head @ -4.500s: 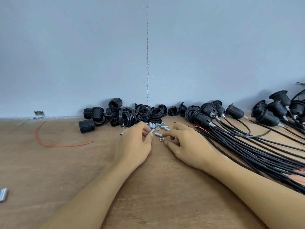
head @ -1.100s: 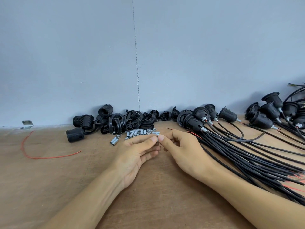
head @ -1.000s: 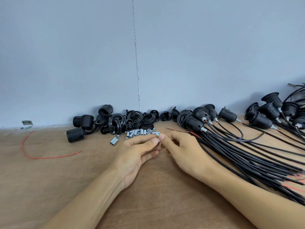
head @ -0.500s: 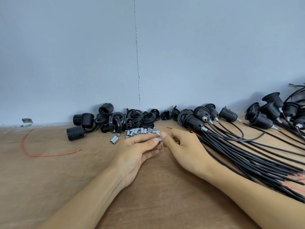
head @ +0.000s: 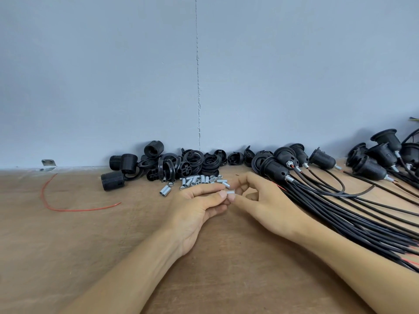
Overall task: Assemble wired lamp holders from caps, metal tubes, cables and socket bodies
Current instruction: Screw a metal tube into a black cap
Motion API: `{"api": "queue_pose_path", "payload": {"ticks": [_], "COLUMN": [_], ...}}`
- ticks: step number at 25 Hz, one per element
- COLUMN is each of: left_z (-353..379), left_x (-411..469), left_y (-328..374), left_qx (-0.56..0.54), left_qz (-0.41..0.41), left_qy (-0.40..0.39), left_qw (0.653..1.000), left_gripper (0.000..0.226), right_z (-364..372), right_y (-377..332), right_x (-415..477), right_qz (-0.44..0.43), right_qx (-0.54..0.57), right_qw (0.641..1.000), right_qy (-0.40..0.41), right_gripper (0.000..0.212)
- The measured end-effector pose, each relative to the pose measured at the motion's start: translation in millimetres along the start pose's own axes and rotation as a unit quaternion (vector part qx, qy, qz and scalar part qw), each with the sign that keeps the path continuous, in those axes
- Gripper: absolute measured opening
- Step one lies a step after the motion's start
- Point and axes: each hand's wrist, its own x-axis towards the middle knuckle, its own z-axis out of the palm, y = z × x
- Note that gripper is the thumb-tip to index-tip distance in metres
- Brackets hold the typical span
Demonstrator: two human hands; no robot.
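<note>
**Q:** Presently, which step is in hand?

**A:** From the head view, I judge it the tube stage. My left hand (head: pixel 195 207) and right hand (head: pixel 267 205) meet fingertip to fingertip, both pinching one metal tube (head: pixel 230 192) just above the surface (head: pixel 90 245), near the loose tubes (head: pixel 197 179).

**Q:** And what does the next move call for?

**A:** Probably seating that tube in a cap from the black heap (head: pixel 181 162), then threading a cable. The part is small, so alignment matters.

**Q:** Any containers?

**A:** None in view. Parts lie loose on the surface. The wired holders (head: pixel 275 169) lie to the right, their cables (head: pixel 340 214) fanned towards me.
</note>
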Motion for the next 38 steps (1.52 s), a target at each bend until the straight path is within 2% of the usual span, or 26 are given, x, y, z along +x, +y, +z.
{"api": "queue_pose_path", "payload": {"ticks": [3, 4, 6, 7, 11, 12, 15, 17, 20, 23, 26, 29, 34, 38], "left_z": [0.7, 1.1, 1.9, 2.3, 5.8, 6.0, 4.5, 4.6, 5.0, 6.3, 5.2, 3.2, 4.8, 5.0], "left_x": [-0.6, -0.8, -1.8, -2.7, -5.4, -5.4, -4.6, -4.5, -4.5, -6.9, -3.4, -2.1, -4.1, -2.7], "left_y": [-0.7, -0.7, -1.0, -1.4, -4.1, -4.2, -3.9, -4.5, -5.6, -4.1, -5.6, -7.1, -4.1, -5.8], "left_qx": [0.011, 0.013, 0.023, 0.038, 0.125, 0.133, 0.145, 0.161, 0.166, 0.183, 0.196, 0.235, 0.208, 0.231], "left_qz": [0.001, 0.004, 0.018, 0.03, 0.073, 0.081, 0.098, 0.103, 0.096, 0.099, 0.094, 0.075, 0.084, 0.081], "left_qy": [0.0, 0.001, 0.003, 0.003, 0.003, 0.005, 0.015, 0.016, 0.023, 0.019, 0.045, 0.046, 0.037, 0.054], "left_qw": [1.0, 1.0, 1.0, 0.999, 0.989, 0.988, 0.984, 0.981, 0.981, 0.978, 0.975, 0.968, 0.974, 0.968], "left_gripper": [0.017, 0.019, 0.026, 0.029, 0.037, 0.039, 0.04, 0.045, 0.056, 0.054, 0.044, 0.049, 0.029, 0.026], "right_z": [2.4, 1.6, -1.1, -1.5, 0.0, -0.4, -1.4, -1.4, -1.4, -1.0, -0.9, -2.0, -0.4, -1.4], "right_y": [2.0, 1.8, 0.5, 0.4, 2.8, 3.5, 4.9, 6.5, 8.1, 8.1, 7.3, 8.3, 7.1, 9.6], "right_x": [1.8, 2.3, 1.9, 2.3, 6.6, 7.1, 5.0, 5.1, 5.7, 4.7, 4.7, 6.6, 5.4, 6.0], "right_qz": [0.021, 0.028, 0.019, 0.012, 0.061, 0.067, 0.033, 0.03, 0.048, 0.041, 0.033, 0.046, 0.047, 0.043], "right_qx": [-0.009, 0.008, 0.036, 0.041, 0.02, 0.034, 0.079, 0.113, 0.148, 0.135, 0.167, 0.178, 0.171, 0.184], "right_qw": [1.0, 0.999, 0.999, 0.998, 0.998, 0.997, 0.995, 0.991, 0.987, 0.99, 0.985, 0.983, 0.984, 0.982], "right_qy": [0.018, 0.015, -0.026, -0.04, -0.016, -0.02, -0.056, -0.059, -0.04, -0.034, -0.029, 0.003, -0.014, -0.012], "right_gripper": [0.048, 0.044, 0.018, 0.015, 0.056, 0.055, 0.02, 0.011, 0.02, 0.024, 0.028, 0.035, 0.027, 0.03]}}
